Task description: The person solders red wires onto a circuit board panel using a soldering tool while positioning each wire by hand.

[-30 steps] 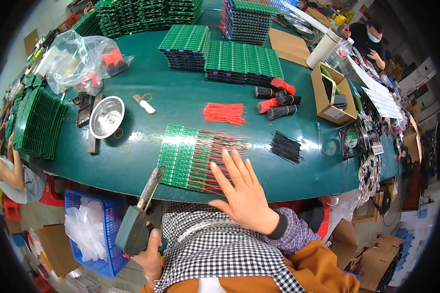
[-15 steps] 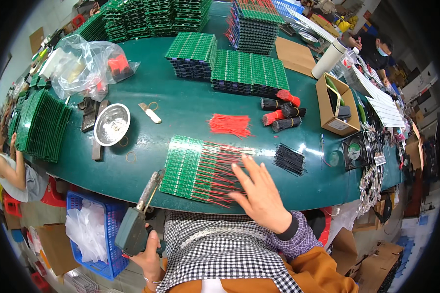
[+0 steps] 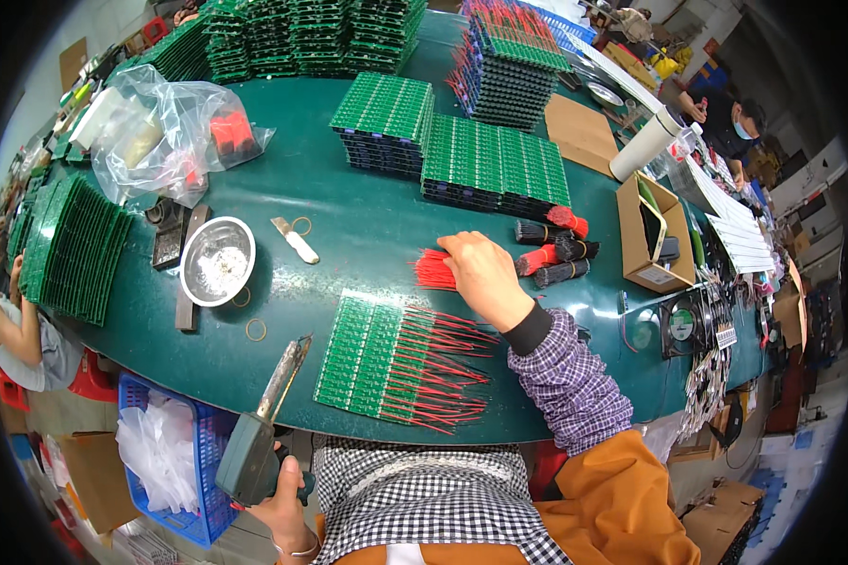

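My left hand [image 3: 283,504] is wrapped round the handle of a dark green soldering gun [image 3: 251,457], whose long metal tip points up beside the table edge. In front of me lies a green circuit board panel [image 3: 360,353] with rows of red wires [image 3: 448,367] spreading from its right side. Beyond it, my right hand [image 3: 485,278] rests on a pile of loose red wires [image 3: 431,270], fingers bent down and together at the pile; their tips are partly hidden. My right sleeve covers nearly all of the black wire pile.
Bundled red and black wires [image 3: 561,271] lie right of my hand, near a cardboard box [image 3: 652,231]. A metal bowl [image 3: 219,262] and a white-handled tool [image 3: 297,241] sit to the left. Stacked boards [image 3: 495,168] stand behind. A blue crate [image 3: 184,452] is below the table edge.
My right hand has moved from above the panel's wires, fingers spread, up to the loose red wires, and its fingers have bent in. The left hand still holds the soldering gun.
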The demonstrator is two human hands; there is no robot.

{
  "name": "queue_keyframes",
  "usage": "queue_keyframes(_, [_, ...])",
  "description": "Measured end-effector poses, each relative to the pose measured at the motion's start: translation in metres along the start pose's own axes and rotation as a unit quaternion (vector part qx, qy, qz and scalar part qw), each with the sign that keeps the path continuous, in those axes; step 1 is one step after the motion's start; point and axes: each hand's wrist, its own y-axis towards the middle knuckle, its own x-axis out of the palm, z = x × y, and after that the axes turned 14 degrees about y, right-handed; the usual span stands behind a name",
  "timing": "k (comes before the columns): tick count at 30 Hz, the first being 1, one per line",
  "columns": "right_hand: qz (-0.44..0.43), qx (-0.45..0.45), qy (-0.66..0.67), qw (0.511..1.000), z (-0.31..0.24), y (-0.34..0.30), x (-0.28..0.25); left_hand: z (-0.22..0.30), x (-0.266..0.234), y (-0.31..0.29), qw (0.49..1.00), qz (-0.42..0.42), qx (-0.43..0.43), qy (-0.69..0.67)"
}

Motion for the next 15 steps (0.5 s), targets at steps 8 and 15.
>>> queue_keyframes(8, [0.038, -0.02, 0.004, 0.999, 0.007, 0.004, 0.009, -0.008, 0.006, 0.022, 1.0, -0.007, 0.022, 0.01])
queue_keyframes(15, [0.034, -0.028, 0.026, 0.999, 0.005, 0.003, 0.005, -0.006, 0.014, 0.026, 1.0, -0.011, 0.008, 0.002])
